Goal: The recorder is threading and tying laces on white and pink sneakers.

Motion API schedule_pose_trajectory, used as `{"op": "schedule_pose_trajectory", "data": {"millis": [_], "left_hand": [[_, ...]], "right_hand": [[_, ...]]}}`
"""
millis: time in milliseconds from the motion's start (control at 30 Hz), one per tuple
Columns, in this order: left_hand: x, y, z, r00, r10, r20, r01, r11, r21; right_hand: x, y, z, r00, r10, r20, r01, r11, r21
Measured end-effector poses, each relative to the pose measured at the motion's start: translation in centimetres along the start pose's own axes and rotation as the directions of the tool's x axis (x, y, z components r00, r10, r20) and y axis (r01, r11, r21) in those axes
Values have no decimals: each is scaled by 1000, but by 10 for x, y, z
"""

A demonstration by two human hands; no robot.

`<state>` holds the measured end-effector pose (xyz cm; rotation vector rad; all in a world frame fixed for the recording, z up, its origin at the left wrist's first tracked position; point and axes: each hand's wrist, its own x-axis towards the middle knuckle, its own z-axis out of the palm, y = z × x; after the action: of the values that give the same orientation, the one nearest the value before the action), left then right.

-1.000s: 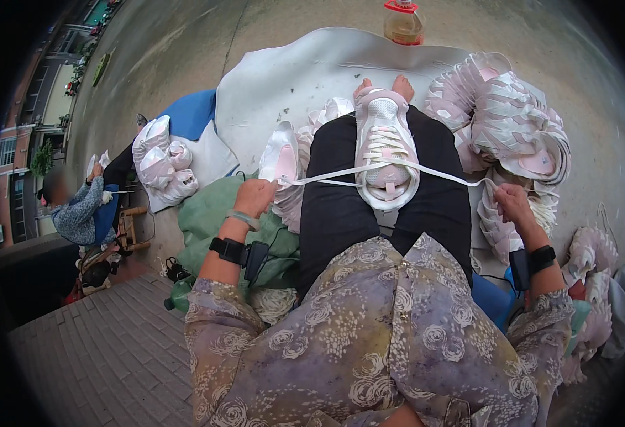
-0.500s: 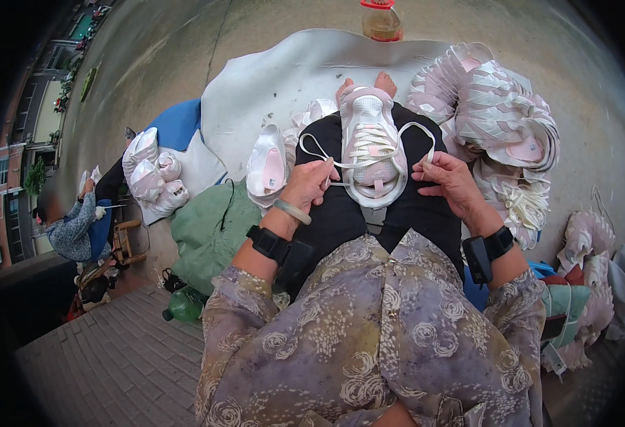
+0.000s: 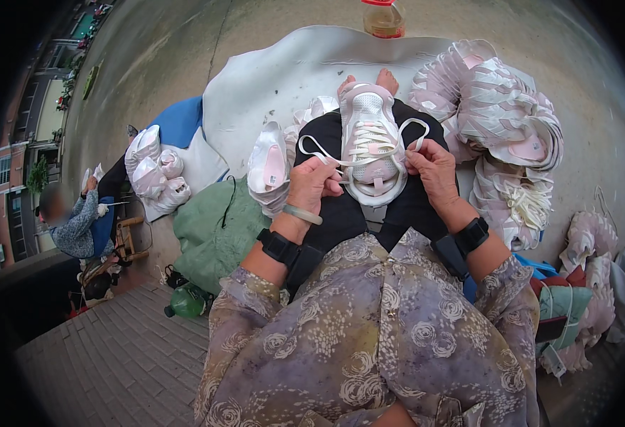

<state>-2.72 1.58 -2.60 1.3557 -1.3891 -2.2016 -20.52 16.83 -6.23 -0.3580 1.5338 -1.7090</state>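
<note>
A white and pale pink sneaker (image 3: 374,171) rests on my lap between my thighs, its toe pointing away from me. White shoelace (image 3: 368,135) is threaded through its eyelets, and a loop stands out on each side. On the left of the shoe, my left hand (image 3: 311,183) pinches one lace end, fingers closed. My right hand (image 3: 433,171) is at the shoe's right edge, thumb and fingertips closed on the other lace end. Close by my left hand lies a white shoe upper with a pink insole (image 3: 270,164), with no lace visible in it.
Bundled shoe uppers (image 3: 494,107) are piled to the right on a white sheet (image 3: 255,85), with white laces (image 3: 529,203) below them. A green bag (image 3: 209,224) and green bottle (image 3: 186,302) lie left. Another person (image 3: 81,220) sits far left near more uppers.
My right hand has moved inward and slightly up, from beside the shoe to its right edge, still pinching the lace. My left hand has barely shifted.
</note>
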Motion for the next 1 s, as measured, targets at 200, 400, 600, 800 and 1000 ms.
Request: {"op": "schedule_pose_trajectory", "data": {"millis": [200, 400, 600, 800, 1000], "left_hand": [[-1, -2, 1, 1000, 30, -2, -30, 998, -53], [-3, -2, 5, 997, 76, 11, -76, 997, -6], [7, -10, 6, 988, 149, 28, -147, 987, -61], [9, -12, 11, 983, 182, -37, -176, 978, 114], [9, -7, 15, 981, 183, -59, -162, 954, 254]], "right_hand": [[1, 2, 2, 999, -16, -49, 16, 1000, 12], [0, 6, 6, 873, -481, 74, 461, 767, -447], [-2, -1, 8, 731, -584, 354, 647, 426, -633], [-3, -12, 2, 949, -285, 136, 286, 590, -755], [-16, -13, 30, 877, -33, 480, 388, 638, -665]]}}
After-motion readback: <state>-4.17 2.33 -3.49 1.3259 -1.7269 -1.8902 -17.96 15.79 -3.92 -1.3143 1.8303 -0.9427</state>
